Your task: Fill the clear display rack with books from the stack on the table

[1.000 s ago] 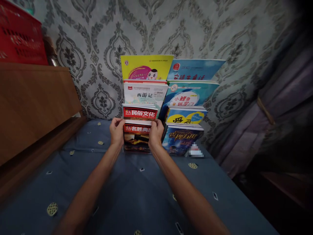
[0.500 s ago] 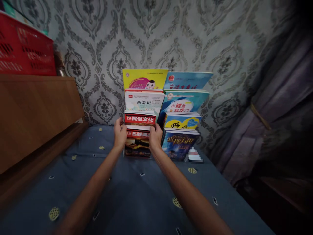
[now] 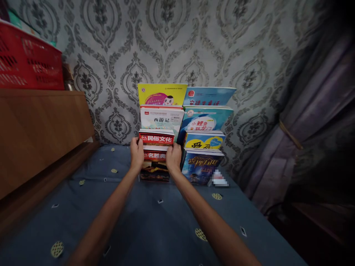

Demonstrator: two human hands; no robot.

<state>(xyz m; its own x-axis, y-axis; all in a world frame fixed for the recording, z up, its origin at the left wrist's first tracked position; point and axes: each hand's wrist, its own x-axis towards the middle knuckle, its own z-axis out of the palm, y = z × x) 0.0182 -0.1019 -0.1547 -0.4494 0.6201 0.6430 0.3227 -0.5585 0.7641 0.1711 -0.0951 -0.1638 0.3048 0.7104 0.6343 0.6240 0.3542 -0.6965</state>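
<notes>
Books stand upright in two stepped columns against the wall. My left hand (image 3: pixel 137 154) holds the left edge of a red-topped book (image 3: pixel 156 139), and my right hand (image 3: pixel 174 157) holds its right edge. Fingers of both hands wrap behind the edges, partly hidden. Just in front stands another red-topped book with a dark picture (image 3: pixel 155 166), its right side covered by my right hand. Behind are a white book (image 3: pixel 161 119) and a yellow book (image 3: pixel 163 92). The right column has a dark blue book (image 3: pixel 201 168) in front, then a yellow-and-blue book (image 3: pixel 203 141) and two blue books farther back.
A dark blue patterned sheet (image 3: pixel 155 229) spreads beneath the books. On the left, a wooden cabinet (image 3: pixel 44 133) carries a red plastic basket (image 3: pixel 33 59). Tied curtains (image 3: pixel 280 147) hang at right. A small blurred-out item (image 3: pixel 220 179) lies beside the front right book.
The view has tilted slightly, so the books sit a little lower in it. My right hand has shifted slightly left against the red-topped books; both hands keep their hold.
</notes>
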